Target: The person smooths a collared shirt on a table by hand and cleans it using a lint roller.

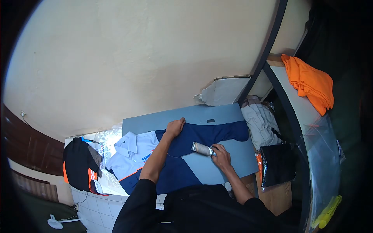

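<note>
A long-sleeved shirt [182, 136] in navy and light grey, with orange piping and chest lettering, lies spread on a blue-grey board [155, 119]. My left hand [176, 127] is closed at the shirt's upper edge, near a navy sleeve, and seems to pinch the fabric there. A lint roller [202, 149] with a pale, patterned roll is in my right hand [221, 157], its fingers wrapped round the handle end. The roller is over the board, just below the sleeve that stretches to the right. My forearm hides part of the shirt front.
A black garment [79, 161] with orange trim lies at the left on shiny plastic. Grey clothing [261, 120] and a black packaged garment [276, 165] lie right of the board. Folded orange cloth [309, 83] rests on a shelf. A wall [136, 58] stands behind.
</note>
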Tool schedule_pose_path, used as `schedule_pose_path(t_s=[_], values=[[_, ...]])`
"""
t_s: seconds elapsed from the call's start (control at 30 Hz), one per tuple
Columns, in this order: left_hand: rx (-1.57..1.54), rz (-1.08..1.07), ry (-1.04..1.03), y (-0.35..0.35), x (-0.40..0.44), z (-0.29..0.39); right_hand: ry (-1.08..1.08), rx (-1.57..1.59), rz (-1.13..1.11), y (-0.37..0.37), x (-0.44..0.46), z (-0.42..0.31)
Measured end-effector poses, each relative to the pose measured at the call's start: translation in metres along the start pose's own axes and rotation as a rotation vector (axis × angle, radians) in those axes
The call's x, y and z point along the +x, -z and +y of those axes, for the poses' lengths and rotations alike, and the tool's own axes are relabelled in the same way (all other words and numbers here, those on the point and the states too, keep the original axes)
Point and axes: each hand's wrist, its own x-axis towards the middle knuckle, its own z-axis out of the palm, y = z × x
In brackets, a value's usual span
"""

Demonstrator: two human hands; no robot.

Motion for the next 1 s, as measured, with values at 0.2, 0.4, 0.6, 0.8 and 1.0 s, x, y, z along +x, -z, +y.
schedule_pose_path(t_s=[0.2, 0.4, 0.6, 0.8, 1.0], values=[[0.025, 0.358, -0.123, 0.01, -0.013, 0.041, -0.185, -0.039, 0.148, 0.026, 0.01, 0.016], [-0.015, 0.249, -0.165, -0.012, -0.053, 0.097, -0.391, -0.13, 0.22, 0.049, 0.065, 0.052], [0.117, 0.066, -0.129, -0.038, -0.08, 0.089, -0.365, -0.251, 0.045, 0.038, 0.081, 0.089], [0.038, 0.024, -0.159, -0.037, -0.083, 0.087, -0.351, -0.208, 0.049, 0.041, 0.099, 0.109], [-0.011, 0.438, 0.08, 0.002, -0.106, 0.049, -0.345, -0.181, 0.257, 0.042, 0.093, 0.087]])
